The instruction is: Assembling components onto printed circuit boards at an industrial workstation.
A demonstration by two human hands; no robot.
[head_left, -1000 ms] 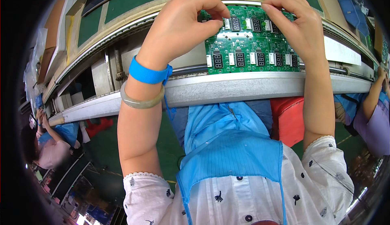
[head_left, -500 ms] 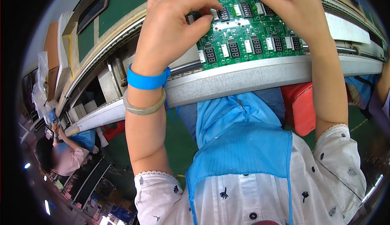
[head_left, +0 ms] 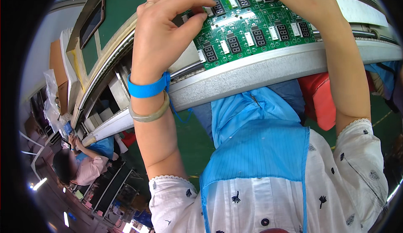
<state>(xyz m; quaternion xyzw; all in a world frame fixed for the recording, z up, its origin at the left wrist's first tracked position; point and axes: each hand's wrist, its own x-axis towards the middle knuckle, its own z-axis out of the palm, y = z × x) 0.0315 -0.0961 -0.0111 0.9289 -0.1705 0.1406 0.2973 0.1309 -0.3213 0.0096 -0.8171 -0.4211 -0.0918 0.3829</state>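
Note:
A green circuit board panel (head_left: 247, 16), with rows of dark digit displays (head_left: 234, 44) and white connectors (head_left: 224, 47), lies across the metal rail in front of me. My left hand (head_left: 161, 31) is at the panel's upper left corner. Its thumb and index finger close in a pinch around a white connector (head_left: 209, 11) beside a display; the other fingers are curled. Over the upper right part of the panel is my right hand (head_left: 300, 0), with its fingertips cut off by the top edge. A blue strap (head_left: 147, 89) and a bangle (head_left: 150, 114) circle my left wrist.
A pale metal rail (head_left: 252, 63) runs along the near side of the panel, with a rod (head_left: 187, 69) behind it. A phone-like device (head_left: 92, 23) lies on the green surface at upper left. Another person (head_left: 86, 165) sits at far left. A red seat (head_left: 321, 100) is below the rail.
The view has shifted, so the panel sits higher and further left in it. My right hand's fingertips have passed out of the top edge. My left hand keeps its pinch at the same corner.

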